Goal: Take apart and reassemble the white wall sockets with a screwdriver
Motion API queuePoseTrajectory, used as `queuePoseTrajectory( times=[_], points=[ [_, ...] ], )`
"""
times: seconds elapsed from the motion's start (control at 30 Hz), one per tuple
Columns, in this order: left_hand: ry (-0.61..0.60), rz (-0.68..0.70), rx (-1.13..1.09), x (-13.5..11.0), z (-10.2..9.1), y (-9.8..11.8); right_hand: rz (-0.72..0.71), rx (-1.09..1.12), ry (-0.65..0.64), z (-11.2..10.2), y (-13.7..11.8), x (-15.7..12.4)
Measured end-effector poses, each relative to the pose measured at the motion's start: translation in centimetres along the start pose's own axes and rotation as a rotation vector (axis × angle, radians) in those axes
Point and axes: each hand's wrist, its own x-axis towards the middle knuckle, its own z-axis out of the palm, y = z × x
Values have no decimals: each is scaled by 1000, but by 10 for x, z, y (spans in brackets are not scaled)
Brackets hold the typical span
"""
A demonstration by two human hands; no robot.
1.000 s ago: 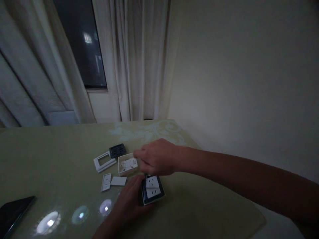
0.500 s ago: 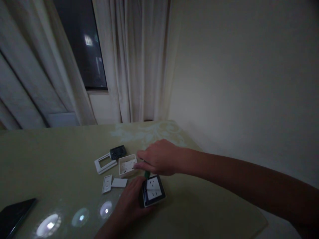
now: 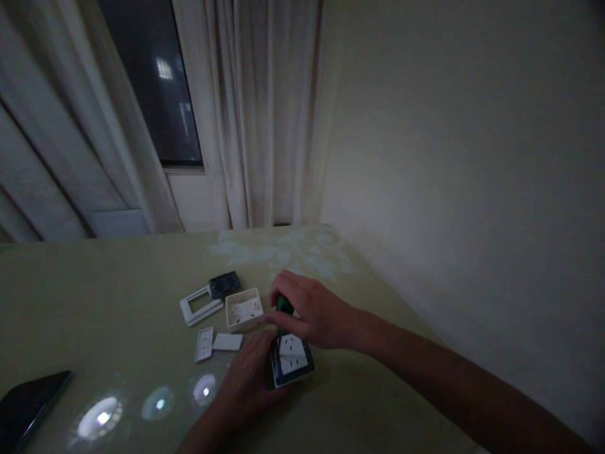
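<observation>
My left hand (image 3: 248, 378) grips the left side of a wall socket module (image 3: 292, 359), white-faced in a dark frame, lying on the greenish table (image 3: 94, 302). My right hand (image 3: 314, 312) is closed round a green-handled tool (image 3: 282, 307), which stands upright over the socket's far edge; its tip is hidden. Just beyond lies a white back box (image 3: 243, 310), open side up.
A white frame (image 3: 201, 307) and a dark module (image 3: 224, 285) lie further back. Two small white cover pieces (image 3: 217, 343) rest left of my left hand. A dark phone (image 3: 28, 407) sits at the near left edge. Curtains and a window stand behind; a wall runs along the right.
My right hand has pulled back from the back box toward the socket and turned the green tool upright. The left hand has stayed on the socket.
</observation>
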Motion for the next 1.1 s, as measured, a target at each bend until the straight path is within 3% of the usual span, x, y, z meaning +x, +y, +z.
queuePoseTrajectory(
  times=[0.13, 0.27, 0.43, 0.7, 0.87, 1.1],
  points=[
    [-29, 10, -11, 0, -1, 1, -49, 188, 222, 19, 6, -18],
    [5, 24, 2, -1, -1, -1, -2, 172, 362, 30, 8, -26],
    [34, 36, 14, -4, 3, -10, 36, 176, 297, 34, 6, -21],
    [-1, 18, -16, -2, 0, -4, -11, 116, 449, 45, 4, -14],
    [1, 31, -21, -1, 1, -5, -62, 135, 424, 49, 3, -15],
    [-5, 46, -57, 1, 1, -5, -37, 3, 561, 58, 5, -13]
  ],
)
